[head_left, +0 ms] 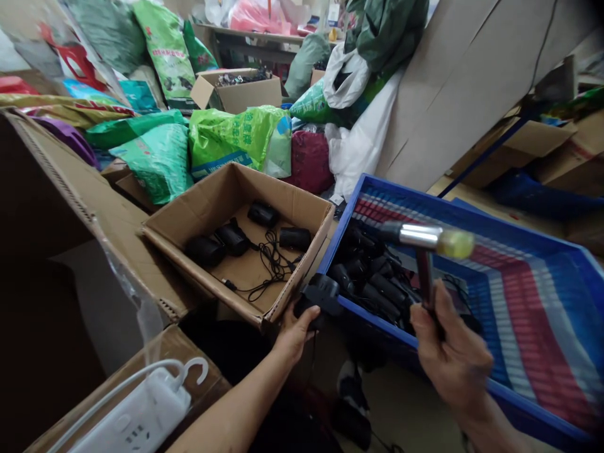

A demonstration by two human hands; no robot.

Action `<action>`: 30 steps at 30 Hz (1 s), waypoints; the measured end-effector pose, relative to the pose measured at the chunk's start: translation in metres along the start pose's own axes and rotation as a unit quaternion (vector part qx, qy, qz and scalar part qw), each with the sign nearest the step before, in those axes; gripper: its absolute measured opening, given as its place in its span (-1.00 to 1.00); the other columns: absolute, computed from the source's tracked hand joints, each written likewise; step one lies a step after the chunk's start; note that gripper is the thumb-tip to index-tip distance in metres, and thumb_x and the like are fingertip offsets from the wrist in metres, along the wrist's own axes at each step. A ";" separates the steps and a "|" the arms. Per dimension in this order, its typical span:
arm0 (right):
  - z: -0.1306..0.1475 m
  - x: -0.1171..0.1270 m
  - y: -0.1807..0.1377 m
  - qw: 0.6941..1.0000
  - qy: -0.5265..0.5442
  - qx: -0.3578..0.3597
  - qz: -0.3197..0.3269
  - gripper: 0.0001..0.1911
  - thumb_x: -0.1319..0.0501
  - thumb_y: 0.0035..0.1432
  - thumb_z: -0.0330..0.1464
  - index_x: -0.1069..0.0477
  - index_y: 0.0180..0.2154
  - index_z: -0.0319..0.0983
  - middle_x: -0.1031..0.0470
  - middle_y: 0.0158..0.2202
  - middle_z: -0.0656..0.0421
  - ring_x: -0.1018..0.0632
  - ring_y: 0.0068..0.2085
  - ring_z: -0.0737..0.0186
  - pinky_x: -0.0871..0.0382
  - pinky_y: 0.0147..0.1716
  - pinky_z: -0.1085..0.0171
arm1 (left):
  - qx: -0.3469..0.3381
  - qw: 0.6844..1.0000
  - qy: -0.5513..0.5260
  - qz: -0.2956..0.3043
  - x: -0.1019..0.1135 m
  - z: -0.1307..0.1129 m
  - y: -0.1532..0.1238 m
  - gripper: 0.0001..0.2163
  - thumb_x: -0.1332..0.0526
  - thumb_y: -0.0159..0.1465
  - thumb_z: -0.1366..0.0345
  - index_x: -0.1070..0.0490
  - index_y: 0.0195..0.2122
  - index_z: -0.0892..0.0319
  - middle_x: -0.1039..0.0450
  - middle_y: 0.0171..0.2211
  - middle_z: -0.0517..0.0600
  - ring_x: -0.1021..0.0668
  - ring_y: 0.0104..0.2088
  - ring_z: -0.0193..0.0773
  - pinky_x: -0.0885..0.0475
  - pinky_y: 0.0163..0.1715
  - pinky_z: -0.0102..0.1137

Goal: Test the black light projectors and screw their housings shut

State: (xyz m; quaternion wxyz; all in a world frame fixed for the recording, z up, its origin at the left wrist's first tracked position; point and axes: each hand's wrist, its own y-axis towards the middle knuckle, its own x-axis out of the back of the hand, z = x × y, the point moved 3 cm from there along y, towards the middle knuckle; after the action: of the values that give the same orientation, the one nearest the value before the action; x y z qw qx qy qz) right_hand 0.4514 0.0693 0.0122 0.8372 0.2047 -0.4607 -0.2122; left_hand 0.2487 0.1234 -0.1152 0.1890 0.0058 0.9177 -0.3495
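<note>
My left hand (pixel 296 330) is closed around a black plastic device (pixel 321 294), holding it at the near left corner of the blue crate (pixel 387 319). My right hand (pixel 450 352) grips the dark handle of a mallet (pixel 427 239) with a shiny metal head and a yellow tip, raised over the crate and slightly blurred. Under the mallet, many black devices (pixel 384 292) with cables lie heaped in the crate's left part. To the left, an open cardboard box (pixel 189 261) holds several black cylindrical devices (pixel 232 238) and a tangle of thin black cable (pixel 271 258).
A white power strip (pixel 136 415) lies on cardboard at the lower left. Beyond the box are piled green bags (pixel 231 135), a maroon bag (pixel 311 160) and a carton (pixel 248 94) of small parts. A large grey board (pixel 438 88) leans behind the crate.
</note>
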 end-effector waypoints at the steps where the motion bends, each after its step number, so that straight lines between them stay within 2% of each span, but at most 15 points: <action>1: -0.006 -0.006 -0.006 0.999 -0.001 -0.009 0.037 -0.48 -0.16 0.20 -0.38 -0.23 0.20 -0.16 -0.48 0.04 0.10 -0.56 -0.04 0.03 -0.46 0.00 0.15 | 0.002 1.000 0.002 -0.003 0.001 0.000 0.000 -0.44 -0.36 0.07 0.21 -0.23 0.10 0.03 -0.41 0.02 0.12 -0.51 -0.03 -0.03 -0.49 -0.33 -0.34; 4: -0.025 -0.028 -0.021 0.975 -0.004 -0.058 0.212 -0.54 -0.07 0.26 -0.33 -0.26 0.18 -0.18 -0.49 0.04 0.12 -0.54 0.00 0.04 -0.44 0.02 0.11 | 0.010 1.000 0.010 -0.007 0.002 0.001 0.001 -0.41 -0.39 0.01 0.17 -0.25 0.07 0.07 -0.41 0.01 0.16 -0.51 -0.06 0.01 -0.48 -0.32 -0.28; 5: -0.029 -0.030 -0.023 0.968 -0.004 -0.074 0.238 -0.54 -0.05 0.27 -0.32 -0.24 0.19 -0.18 -0.46 0.07 0.12 -0.52 0.03 0.05 -0.41 0.06 0.09 | 0.009 1.000 0.013 -0.007 0.002 0.001 0.001 -0.40 -0.40 0.00 0.17 -0.25 0.07 0.08 -0.40 0.01 0.17 -0.51 -0.05 0.03 -0.48 -0.30 -0.26; 7: -0.032 -0.028 -0.020 0.970 0.005 -0.099 0.221 -0.52 -0.04 0.28 -0.28 -0.21 0.21 -0.21 -0.42 0.11 0.09 -0.48 0.07 0.06 -0.34 0.11 0.07 | 0.003 1.000 0.016 -0.003 0.001 -0.001 0.000 -0.38 -0.40 -0.01 0.16 -0.24 0.07 0.07 -0.37 0.04 0.18 -0.48 -0.01 0.05 -0.47 -0.28 -0.24; 9: -0.028 -0.020 -0.016 0.975 0.014 -0.134 0.177 -0.54 -0.07 0.25 -0.21 -0.30 0.13 -0.25 -0.49 0.03 0.05 -0.52 0.02 0.04 -0.39 0.05 0.09 | -0.005 1.000 0.017 0.008 -0.001 -0.004 -0.003 -0.41 -0.39 0.00 0.15 -0.26 0.05 0.07 -0.37 0.05 0.17 -0.48 -0.01 0.03 -0.47 -0.27 -0.23; 11: -0.021 -0.014 -0.015 0.970 0.019 -0.188 0.152 -0.61 -0.14 0.18 -0.13 -0.43 -0.08 -0.25 -0.59 -0.25 0.09 -0.60 -0.20 0.08 -0.51 -0.18 0.18 | -0.016 0.999 0.025 0.022 -0.003 -0.008 -0.008 -0.45 -0.39 -0.01 0.16 -0.31 0.01 0.09 -0.42 -0.02 0.16 -0.51 -0.06 0.02 -0.46 -0.26 -0.21; 13: -0.010 -0.011 -0.018 0.960 0.046 -0.234 0.147 -0.69 -0.26 0.04 -0.10 -0.41 -0.32 -0.21 -0.47 -0.53 0.22 -0.52 -0.48 0.22 -0.47 -0.47 0.30 | -0.043 0.998 0.045 0.028 -0.006 -0.015 -0.017 -0.45 -0.44 -0.07 0.21 -0.34 -0.04 0.14 -0.47 -0.12 0.14 -0.52 -0.10 0.02 -0.43 -0.18 -0.19; 14: -0.004 -0.011 -0.021 0.956 0.073 -0.247 0.142 -0.68 -0.32 -0.04 -0.11 -0.36 -0.39 -0.20 -0.41 -0.57 0.27 -0.44 -0.57 0.29 -0.40 -0.57 0.34 | -0.063 0.996 0.058 0.029 -0.008 -0.019 -0.023 -0.43 -0.47 -0.13 0.26 -0.35 -0.06 0.16 -0.48 -0.15 0.12 -0.51 -0.09 0.03 -0.40 -0.12 -0.18; 16: 0.011 -0.012 -0.025 0.951 0.134 -0.252 0.122 -0.59 -0.42 -0.19 -0.14 -0.29 -0.39 -0.19 -0.41 -0.49 0.27 -0.36 -0.61 0.37 -0.32 -0.64 0.37 | -0.107 0.990 0.081 0.034 -0.014 -0.027 -0.036 -0.37 -0.50 -0.22 0.35 -0.35 -0.08 0.16 -0.46 -0.16 0.07 -0.48 -0.06 0.03 -0.33 -0.01 -0.20; 18: 0.023 -0.014 -0.029 0.950 0.170 -0.240 0.102 -0.47 -0.47 -0.30 -0.18 -0.29 -0.30 -0.19 -0.45 -0.37 0.22 -0.40 -0.54 0.34 -0.35 -0.60 0.35 | -0.171 0.977 0.121 0.046 -0.022 -0.035 -0.052 -0.35 -0.51 -0.23 0.38 -0.32 -0.07 0.13 -0.43 -0.13 0.05 -0.45 -0.04 0.03 -0.29 0.03 -0.20; 20: 0.030 -0.014 -0.031 0.952 0.182 -0.229 0.090 -0.43 -0.49 -0.34 -0.21 -0.29 -0.28 -0.19 -0.46 -0.28 0.16 -0.48 -0.42 0.24 -0.42 -0.49 0.32 | -0.247 0.951 0.180 0.043 -0.029 -0.043 -0.066 -0.36 -0.49 -0.19 0.34 -0.29 -0.06 0.13 -0.40 -0.10 0.06 -0.44 -0.04 0.03 -0.28 0.04 -0.19; 22: 0.032 -0.012 -0.033 0.950 0.197 -0.226 0.083 -0.49 -0.47 -0.29 -0.23 -0.26 -0.33 -0.19 -0.46 -0.14 0.09 -0.50 -0.36 0.23 -0.43 -0.45 0.31 | -0.308 0.923 0.228 0.026 -0.033 -0.049 -0.077 -0.37 -0.48 -0.17 0.32 -0.27 -0.06 0.13 -0.37 -0.08 0.08 -0.43 -0.03 0.03 -0.26 0.05 -0.17; 25: 0.026 -0.003 -0.032 0.946 0.227 -0.220 0.070 -0.57 -0.41 -0.15 -0.24 -0.19 -0.37 -0.19 -0.36 0.07 0.00 -0.44 -0.48 0.36 -0.38 -0.54 0.34 | -0.345 0.906 0.243 0.026 -0.034 -0.052 -0.087 -0.40 -0.47 -0.17 0.36 -0.27 -0.09 0.13 -0.32 -0.05 0.08 -0.41 0.00 0.04 -0.24 0.06 -0.17; 27: 0.021 0.005 -0.028 0.946 0.240 -0.207 0.072 -0.60 -0.38 -0.08 -0.24 -0.17 -0.36 -0.18 -0.34 0.12 -0.03 -0.41 -0.53 0.40 -0.35 -0.56 0.34 | -0.353 0.901 0.248 0.053 -0.035 -0.054 -0.093 -0.40 -0.45 -0.17 0.41 -0.26 -0.08 0.11 -0.31 -0.04 0.08 -0.40 0.00 0.05 -0.25 0.05 -0.17; 30: 0.012 0.021 -0.013 0.945 0.260 -0.170 0.099 -0.61 -0.35 -0.04 -0.20 -0.20 -0.28 -0.17 -0.38 0.11 -0.04 -0.56 -0.29 0.19 -0.45 -0.34 0.28 | -0.342 0.897 0.252 0.120 -0.039 -0.060 -0.103 -0.38 -0.43 -0.19 0.47 -0.27 -0.07 0.10 -0.32 -0.05 0.07 -0.41 -0.01 0.06 -0.29 0.02 -0.18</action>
State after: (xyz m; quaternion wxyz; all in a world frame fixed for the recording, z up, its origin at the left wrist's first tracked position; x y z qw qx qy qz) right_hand 0.4489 0.0452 0.0259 0.9670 0.0606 -0.2022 -0.1427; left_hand 0.2497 0.0887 0.0055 -0.0182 0.1384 0.9899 0.0244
